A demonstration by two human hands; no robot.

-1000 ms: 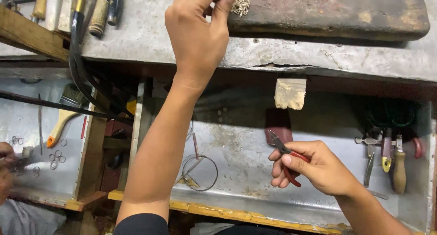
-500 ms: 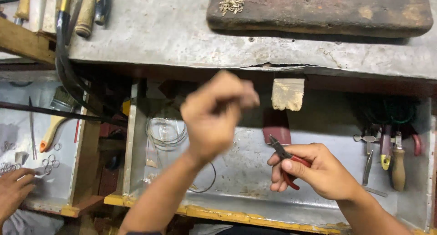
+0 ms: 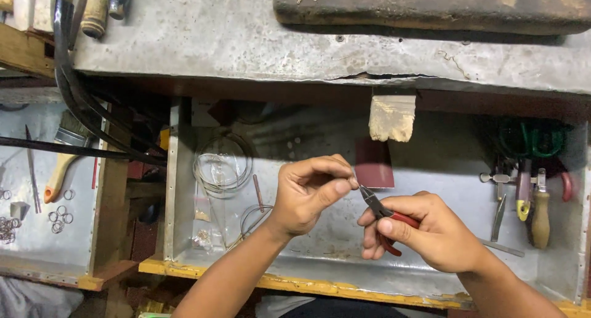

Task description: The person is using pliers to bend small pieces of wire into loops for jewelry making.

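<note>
The left hand (image 3: 311, 192) reaches in from below with the forearm slanting up from the lower left, its wrist bent so that the thumb and forefinger pinch together at the right side of the hand — whatever they grip is too small to make out. The right hand (image 3: 431, 232) comes in from the lower right, its fingers curled tight around the red handles of a pair of pliers (image 3: 383, 218).

The pliers are small and slim, with dark metal jaws tapering to a fine tip and red-coated handles mostly hidden inside the fist. The tip points up and to the left, meeting the pinched fingertips of the left hand — the two touch or all but touch there; the jaws look closed.

Both hands hover above the metal tray (image 3: 175, 189) under the bench (image 3: 215, 35), near wire coils (image 3: 223, 164).
</note>
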